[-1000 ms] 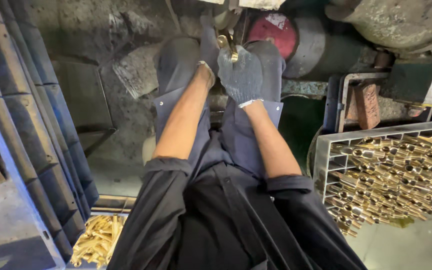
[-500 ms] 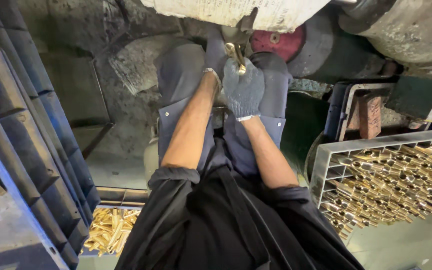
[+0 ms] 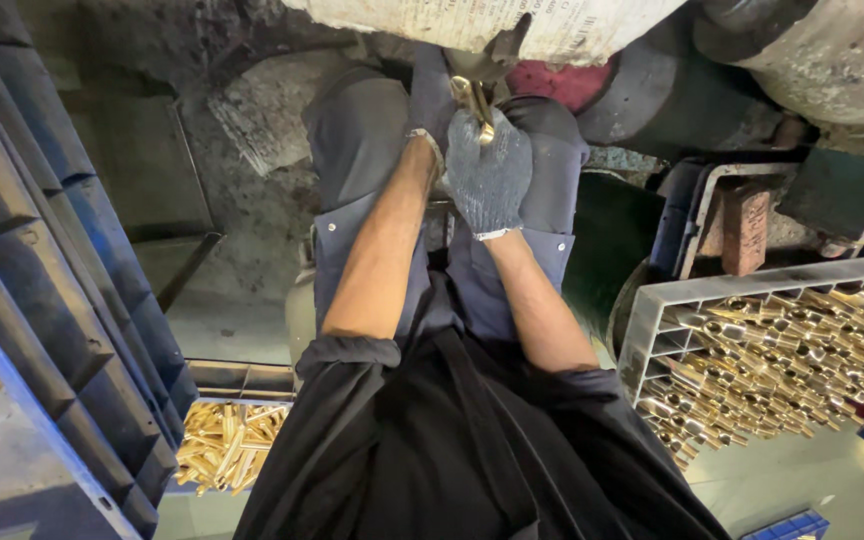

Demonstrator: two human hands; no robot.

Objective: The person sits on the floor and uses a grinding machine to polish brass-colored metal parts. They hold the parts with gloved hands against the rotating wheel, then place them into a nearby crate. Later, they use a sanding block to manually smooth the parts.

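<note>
The right hand (image 3: 490, 172), in a dark knit glove, is curled shut around a small brass part (image 3: 474, 100), whose yellow end sticks up above the knuckles. The left hand (image 3: 432, 100), also gloved, reaches up just beside it; it touches the same part, but whether its fingers are closed on it cannot be told, as the right hand and the machine hide them. Both hands are raised between the person's knees, right under a worn pale machine body (image 3: 512, 25). A red round piece (image 3: 562, 82) shows just behind the hands. To the right, well apart, a grey crate (image 3: 652, 330) holds many brass parts lying in a heap. At lower left another crate (image 3: 242, 375) holds more brass pieces. A dark blue ribbed bin (image 3: 42, 250) stands along the left side.
</note>
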